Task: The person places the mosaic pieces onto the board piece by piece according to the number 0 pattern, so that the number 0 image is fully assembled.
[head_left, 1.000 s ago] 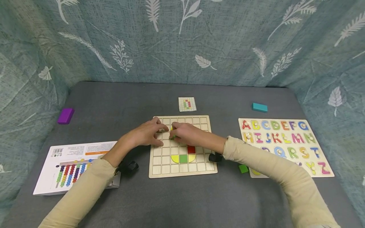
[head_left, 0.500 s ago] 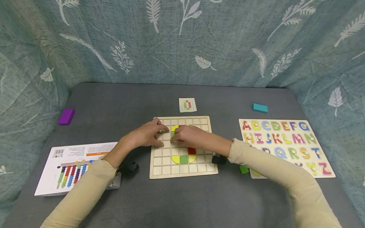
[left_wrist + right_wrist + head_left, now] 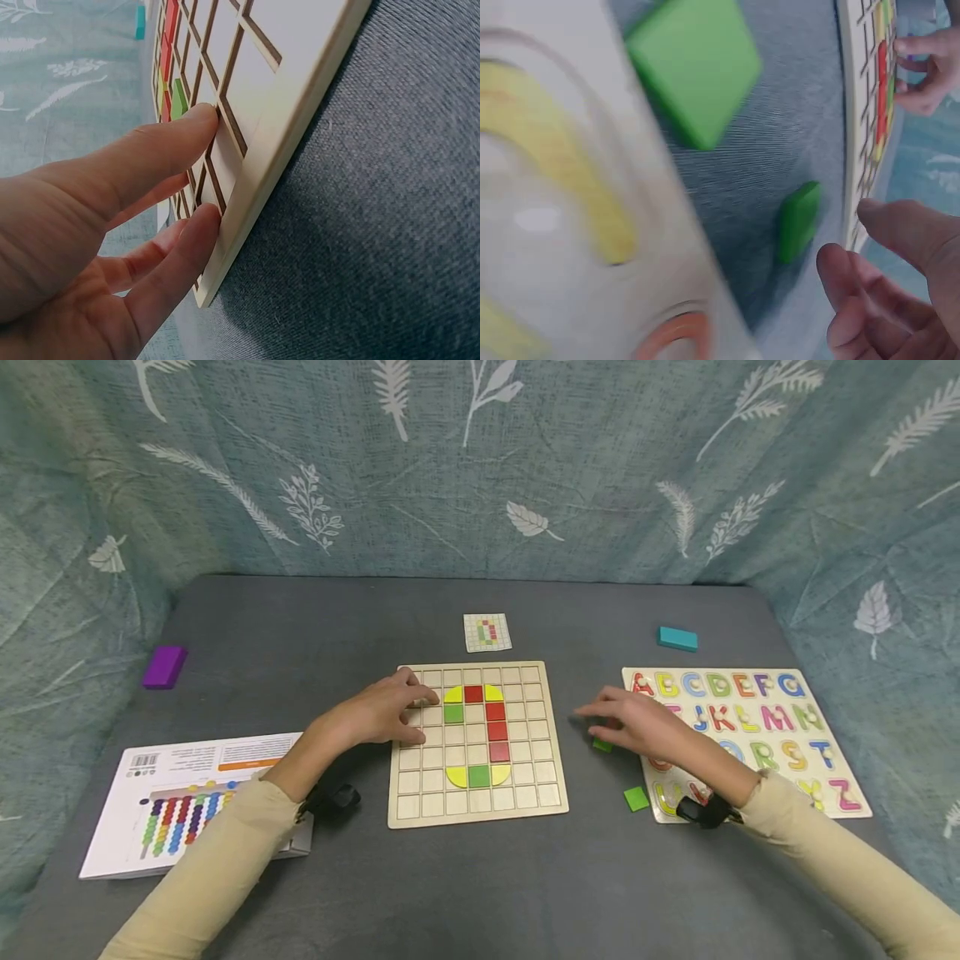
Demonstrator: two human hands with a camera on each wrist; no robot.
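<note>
— Grey felt covers our surface (image 3: 300, 635), leaf-print cloth behind. What changed?

— Our right hand (image 3: 637, 727) has left the wooden grid board (image 3: 420, 806) and now hovers, fingers loosely spread and holding nothing, over a green square tile (image 3: 602, 745) beside the alphabet puzzle (image 3: 840, 714). A green tile (image 3: 453, 713) now sits on the grid, just by our left fingertips.

— And our left hand (image 3: 382, 714)?

— Flat, fingers straight, pressing the board's smooth pale plywood. Another flat, glossy tile (image 3: 636, 798) lies nearer us.
</note>
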